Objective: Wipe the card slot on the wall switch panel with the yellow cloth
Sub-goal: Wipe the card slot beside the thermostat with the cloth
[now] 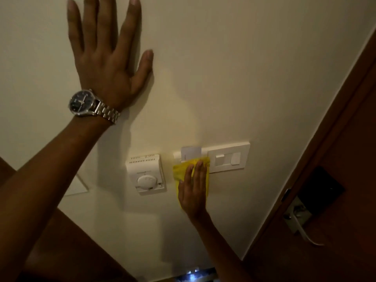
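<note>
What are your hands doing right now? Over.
Left hand flat on wall. Right hand presses cloth flat over card slot. Card sticks up from slot, in the way.

We see a bright yellow cloth (179,172), a cream wall (223,68), and a plain white switch panel (228,149) and thermostat (145,174). Our wristwatch (81,102) is silver with a dark dial; the door (345,151) is reddish brown.
</note>
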Demonstrator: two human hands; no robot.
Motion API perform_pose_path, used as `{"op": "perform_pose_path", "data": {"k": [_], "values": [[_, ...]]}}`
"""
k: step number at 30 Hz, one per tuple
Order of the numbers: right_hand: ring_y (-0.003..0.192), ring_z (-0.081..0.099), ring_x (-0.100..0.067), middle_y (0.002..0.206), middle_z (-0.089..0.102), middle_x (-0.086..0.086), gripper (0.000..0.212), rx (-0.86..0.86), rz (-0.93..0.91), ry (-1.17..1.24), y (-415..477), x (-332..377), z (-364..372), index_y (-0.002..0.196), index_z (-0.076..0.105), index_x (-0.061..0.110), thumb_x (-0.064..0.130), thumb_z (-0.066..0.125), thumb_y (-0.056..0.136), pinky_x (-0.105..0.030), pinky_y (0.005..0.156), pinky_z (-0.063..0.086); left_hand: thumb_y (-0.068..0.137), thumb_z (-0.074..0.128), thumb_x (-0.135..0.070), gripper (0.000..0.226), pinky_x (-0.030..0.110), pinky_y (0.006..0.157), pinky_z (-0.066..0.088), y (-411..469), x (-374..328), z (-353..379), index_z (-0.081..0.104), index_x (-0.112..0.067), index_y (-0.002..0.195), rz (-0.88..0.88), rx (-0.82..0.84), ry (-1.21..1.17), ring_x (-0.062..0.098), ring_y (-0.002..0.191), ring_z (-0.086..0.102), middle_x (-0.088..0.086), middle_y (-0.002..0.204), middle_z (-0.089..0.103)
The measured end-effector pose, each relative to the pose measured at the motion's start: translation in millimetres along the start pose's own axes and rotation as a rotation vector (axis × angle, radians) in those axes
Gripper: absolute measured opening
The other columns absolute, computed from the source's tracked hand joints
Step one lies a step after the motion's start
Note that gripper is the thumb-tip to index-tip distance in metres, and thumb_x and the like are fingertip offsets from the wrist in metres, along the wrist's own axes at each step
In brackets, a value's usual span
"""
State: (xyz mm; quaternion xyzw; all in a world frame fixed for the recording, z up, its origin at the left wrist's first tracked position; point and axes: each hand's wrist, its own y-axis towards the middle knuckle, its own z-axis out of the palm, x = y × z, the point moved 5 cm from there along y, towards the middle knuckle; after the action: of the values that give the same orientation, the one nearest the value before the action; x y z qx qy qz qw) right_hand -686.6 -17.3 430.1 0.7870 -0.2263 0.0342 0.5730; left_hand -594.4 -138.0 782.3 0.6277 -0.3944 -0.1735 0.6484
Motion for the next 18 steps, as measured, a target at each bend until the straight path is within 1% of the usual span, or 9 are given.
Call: {"op": "perform_pose_path", "data": {"k": [4, 8, 10, 12, 13, 14, 15, 17, 18], "values": [[0.159, -0.004, -0.039, 0.170, -0.010, -0.022, 0.053, 0.048, 0.011, -0.053, -8, 6, 3, 0.156, 0.018, 0.001, 0.029, 0.028, 0.113, -0.054, 0.124, 0.017, 0.112, 0.044, -0.053, 0.066, 0.065, 0.121, 0.026, -1, 0, -3, 0.033, -0.013, 0.163, 0.046, 0.052, -0.015, 0.051, 0.147, 0.032, 0.031, 0.160, 0.033], [0.158, 0.003, -0.044, 0.169, -0.003, -0.026, 0.061, -0.055, 0.100, 0.005, 26, 15, 1, 0.161, 0.011, -0.001, 0.026, 0.035, 0.113, -0.057, 0.128, 0.014, 0.112, 0.046, -0.052, 0.069, 0.059, 0.126, 0.018, -12, 9, -7, 0.028, -0.010, 0.164, 0.082, 0.171, -0.198, 0.044, 0.153, 0.024, 0.028, 0.164, 0.026], [0.157, 0.006, -0.044, 0.166, 0.005, -0.032, 0.060, -0.049, 0.060, -0.038, 23, 14, 0, 0.161, 0.010, -0.002, 0.023, 0.035, 0.112, -0.058, 0.127, 0.019, 0.112, 0.047, -0.042, 0.067, 0.055, 0.129, 0.017, -51, 3, -21, 0.028, -0.002, 0.163, 0.028, 0.258, -0.340, 0.039, 0.156, 0.019, 0.026, 0.166, 0.022], [0.155, 0.016, -0.046, 0.163, 0.020, -0.034, 0.059, 0.048, 0.127, -0.004, 3, 10, -7, 0.160, 0.016, -0.002, 0.021, 0.037, 0.110, -0.060, 0.119, 0.036, 0.110, 0.046, -0.024, 0.059, 0.055, 0.128, 0.023, -126, -15, -50, 0.033, 0.006, 0.158, -0.132, 0.352, -0.490, 0.036, 0.156, 0.021, 0.025, 0.166, 0.026], [0.154, 0.020, -0.045, 0.164, 0.021, -0.031, 0.060, 0.111, 0.195, 0.077, -9, 11, -12, 0.161, 0.015, 0.001, 0.021, 0.038, 0.109, -0.059, 0.116, 0.041, 0.107, 0.045, -0.018, 0.055, 0.054, 0.127, 0.026, -172, -29, -67, 0.038, 0.007, 0.155, -0.238, 0.413, -0.561, 0.036, 0.155, 0.024, 0.024, 0.165, 0.030], [0.156, 0.018, -0.039, 0.167, 0.016, -0.024, 0.060, 0.194, 0.322, 0.230, -17, 11, -20, 0.163, 0.011, 0.010, 0.023, 0.037, 0.110, -0.055, 0.120, 0.038, 0.105, 0.045, -0.014, 0.051, 0.052, 0.126, 0.028, -217, -45, -85, 0.043, 0.004, 0.153, -0.376, 0.488, -0.626, 0.037, 0.153, 0.029, 0.022, 0.163, 0.034], [0.159, 0.013, -0.031, 0.170, 0.010, -0.015, 0.058, 0.262, 0.485, 0.393, -28, 12, -23, 0.163, 0.008, 0.020, 0.025, 0.035, 0.112, -0.049, 0.126, 0.029, 0.107, 0.046, -0.011, 0.045, 0.050, 0.125, 0.030, -264, -61, -101, 0.045, -0.005, 0.151, -0.530, 0.585, -0.701, 0.037, 0.151, 0.033, 0.017, 0.161, 0.037], [0.161, 0.009, -0.019, 0.172, 0.008, -0.001, 0.051, 0.202, 0.785, 0.588, -43, 19, -40, 0.157, 0.011, 0.032, 0.030, 0.034, 0.112, -0.038, 0.131, 0.014, 0.113, 0.055, -0.009, 0.047, 0.039, 0.124, 0.029, -339, -90, -131, 0.037, -0.035, 0.148, -0.906, 0.768, -0.860, 0.029, 0.152, 0.033, -0.003, 0.160, 0.036], [0.160, 0.015, -0.017, 0.171, 0.014, 0.002, 0.049, 0.177, 0.970, 0.672, -54, 23, -47, 0.155, 0.015, 0.036, 0.031, 0.036, 0.111, -0.037, 0.131, 0.015, 0.110, 0.059, -0.015, 0.054, 0.028, 0.123, 0.027, -367, -105, -145, 0.031, -0.045, 0.146, -1.064, 0.863, -0.952, 0.021, 0.154, 0.030, -0.016, 0.160, 0.032]]}}
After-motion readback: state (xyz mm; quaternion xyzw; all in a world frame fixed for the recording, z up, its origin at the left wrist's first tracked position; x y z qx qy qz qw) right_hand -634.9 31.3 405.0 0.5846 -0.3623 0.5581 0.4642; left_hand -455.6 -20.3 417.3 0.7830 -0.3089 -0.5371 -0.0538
